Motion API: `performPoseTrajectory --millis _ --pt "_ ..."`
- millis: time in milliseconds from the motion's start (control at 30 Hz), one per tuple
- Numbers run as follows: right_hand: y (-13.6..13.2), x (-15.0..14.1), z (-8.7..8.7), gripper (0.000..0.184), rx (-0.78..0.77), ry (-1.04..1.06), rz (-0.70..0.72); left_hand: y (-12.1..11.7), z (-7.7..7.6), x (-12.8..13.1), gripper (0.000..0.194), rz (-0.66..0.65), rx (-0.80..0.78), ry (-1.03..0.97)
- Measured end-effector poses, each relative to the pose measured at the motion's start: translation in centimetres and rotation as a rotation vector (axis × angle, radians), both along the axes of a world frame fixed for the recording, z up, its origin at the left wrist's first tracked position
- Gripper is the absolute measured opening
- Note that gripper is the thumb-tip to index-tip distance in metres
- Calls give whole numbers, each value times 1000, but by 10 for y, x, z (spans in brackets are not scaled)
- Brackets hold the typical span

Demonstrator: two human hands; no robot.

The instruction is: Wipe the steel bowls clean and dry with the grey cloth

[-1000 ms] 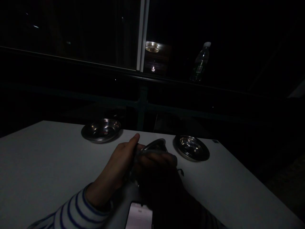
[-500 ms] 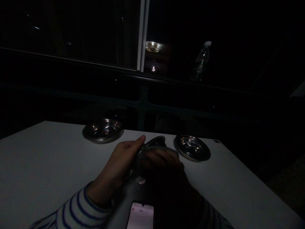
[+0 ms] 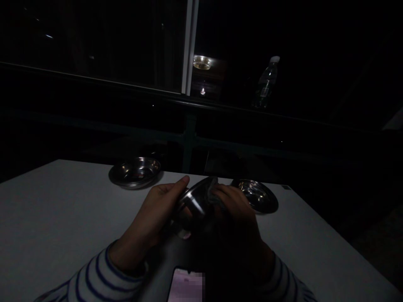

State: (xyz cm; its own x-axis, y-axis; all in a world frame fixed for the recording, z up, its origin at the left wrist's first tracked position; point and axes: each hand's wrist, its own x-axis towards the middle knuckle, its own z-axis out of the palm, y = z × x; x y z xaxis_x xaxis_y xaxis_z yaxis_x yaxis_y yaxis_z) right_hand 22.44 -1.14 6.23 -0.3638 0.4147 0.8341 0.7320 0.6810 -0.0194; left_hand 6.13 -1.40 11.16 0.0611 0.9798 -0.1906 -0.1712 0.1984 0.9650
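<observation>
My left hand (image 3: 157,209) grips the left rim of a shiny metal bowl (image 3: 195,205), its thumb along the edge. The bowl is tilted above the table, its shiny curved side towards me. In my right hand (image 3: 237,212) is a grey cloth (image 3: 213,193), bunched under the fingers and pressed against the bowl's right rim. Shadow hides the lower part of the bowl and much of my right palm.
A metal bowl (image 3: 135,183) stands at the back left of the white table (image 3: 78,218), another bowl (image 3: 260,197) at the back right. A lit phone (image 3: 185,287) lies at the near edge. Beyond the table, a plastic bottle (image 3: 267,82) stands upright near the window frame (image 3: 189,46).
My right hand with the cloth has moved right, from across the bowl to its right rim, uncovering the shiny side. My left hand keeps its hold with little movement.
</observation>
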Motion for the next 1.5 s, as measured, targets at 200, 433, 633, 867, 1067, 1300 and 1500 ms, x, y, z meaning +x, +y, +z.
performPoseTrajectory --millis 200,433,633,867,1067,1300,1500 --pt "-5 -9 -6 29 133 -189 63 2 -2 1 41 27 6 21" --pt "0 -7 -4 28 49 -107 13 0 0 5 44 19 -13 33" --pt "-1 -6 -2 28 -29 -143 6 -2 2 6 47 32 -11 55" --pt "-5 -16 -10 28 101 -168 24 1 -1 4 44 34 -8 53" --pt "-3 -17 -8 28 36 -128 2 4 -9 3 46 -41 -12 -64" --pt "-12 -29 -21 26 153 -233 64 3 -7 4 49 -48 -18 -101" --pt "-1 -8 -3 27 54 -90 -21 3 -10 4 40 -24 15 -120"
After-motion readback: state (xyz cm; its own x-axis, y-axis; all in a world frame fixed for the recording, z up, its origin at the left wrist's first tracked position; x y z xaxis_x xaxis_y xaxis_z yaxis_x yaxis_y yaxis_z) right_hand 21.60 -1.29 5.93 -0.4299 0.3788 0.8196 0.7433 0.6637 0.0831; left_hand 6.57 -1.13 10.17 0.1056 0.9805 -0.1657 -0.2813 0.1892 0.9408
